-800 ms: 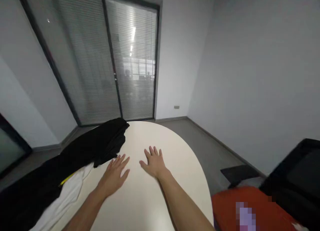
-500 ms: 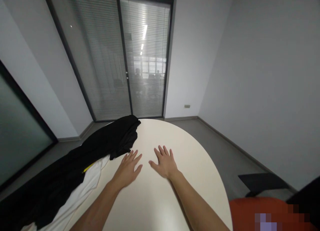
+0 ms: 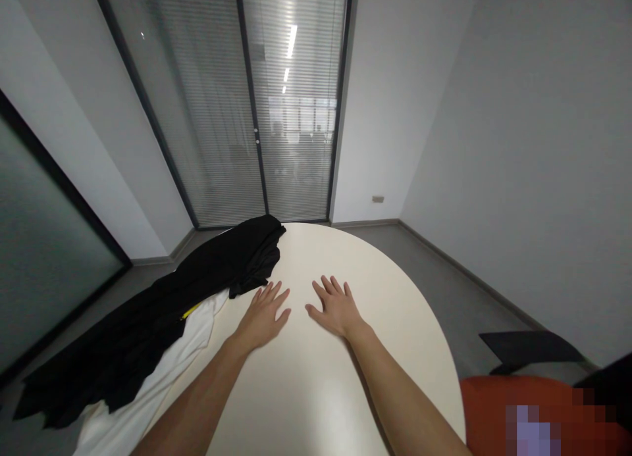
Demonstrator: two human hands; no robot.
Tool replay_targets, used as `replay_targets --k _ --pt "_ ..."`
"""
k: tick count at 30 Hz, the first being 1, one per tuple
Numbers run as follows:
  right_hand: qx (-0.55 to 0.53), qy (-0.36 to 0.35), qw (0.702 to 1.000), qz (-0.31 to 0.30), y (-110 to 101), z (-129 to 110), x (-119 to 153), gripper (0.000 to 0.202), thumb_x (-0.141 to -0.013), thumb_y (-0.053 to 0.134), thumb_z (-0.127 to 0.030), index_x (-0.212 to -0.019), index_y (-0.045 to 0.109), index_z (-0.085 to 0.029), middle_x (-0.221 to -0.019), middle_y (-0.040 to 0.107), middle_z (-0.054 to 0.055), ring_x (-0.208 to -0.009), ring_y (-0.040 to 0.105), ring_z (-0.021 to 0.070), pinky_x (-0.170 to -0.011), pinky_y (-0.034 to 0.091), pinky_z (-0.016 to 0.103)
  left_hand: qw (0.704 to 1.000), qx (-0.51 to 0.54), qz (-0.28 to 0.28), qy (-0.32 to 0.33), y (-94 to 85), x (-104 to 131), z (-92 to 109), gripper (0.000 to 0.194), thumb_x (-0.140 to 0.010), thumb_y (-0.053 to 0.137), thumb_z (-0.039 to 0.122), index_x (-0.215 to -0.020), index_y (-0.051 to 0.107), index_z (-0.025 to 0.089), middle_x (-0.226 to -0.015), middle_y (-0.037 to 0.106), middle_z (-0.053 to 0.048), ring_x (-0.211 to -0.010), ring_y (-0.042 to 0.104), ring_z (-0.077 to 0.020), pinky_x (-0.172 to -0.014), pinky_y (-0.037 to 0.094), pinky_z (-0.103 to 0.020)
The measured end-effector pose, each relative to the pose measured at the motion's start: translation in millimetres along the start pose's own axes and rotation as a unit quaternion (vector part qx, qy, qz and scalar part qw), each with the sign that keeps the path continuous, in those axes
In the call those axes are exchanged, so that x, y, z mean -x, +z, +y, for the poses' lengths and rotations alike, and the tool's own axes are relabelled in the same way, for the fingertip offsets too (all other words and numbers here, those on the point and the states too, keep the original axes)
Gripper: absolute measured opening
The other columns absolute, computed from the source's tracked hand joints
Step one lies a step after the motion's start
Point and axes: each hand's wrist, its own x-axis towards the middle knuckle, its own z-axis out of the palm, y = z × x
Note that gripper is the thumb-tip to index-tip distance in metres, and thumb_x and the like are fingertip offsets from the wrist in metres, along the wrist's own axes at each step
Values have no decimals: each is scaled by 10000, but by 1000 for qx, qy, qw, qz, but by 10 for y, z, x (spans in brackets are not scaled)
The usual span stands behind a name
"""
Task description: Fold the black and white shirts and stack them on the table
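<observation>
On white table, 2 open hands

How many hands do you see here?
2: the left hand over the table, close to the black cloth, and the right hand to its right, also over the table.

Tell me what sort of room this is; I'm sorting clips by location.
Probably a small office meeting room: a round pale table, a red-seated chair, and glass panels with blinds.

Two hands, one round table, one black cloth, one white cloth, one chair
</observation>
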Motion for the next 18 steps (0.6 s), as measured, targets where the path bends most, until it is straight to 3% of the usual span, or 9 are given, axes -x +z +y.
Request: replay_targets --k 18 --pt "14 -4 1000 -6 77 47 -27 838 -886 313 -740 -1557 264 -241 -1638 151 81 -1508 62 322 -1180 -1 520 1000 9 -24 -12 -39 4 15 539 -986 412 448 -1481 418 233 -1593 306 -104 -1486 219 -290 -1189 211 -522"
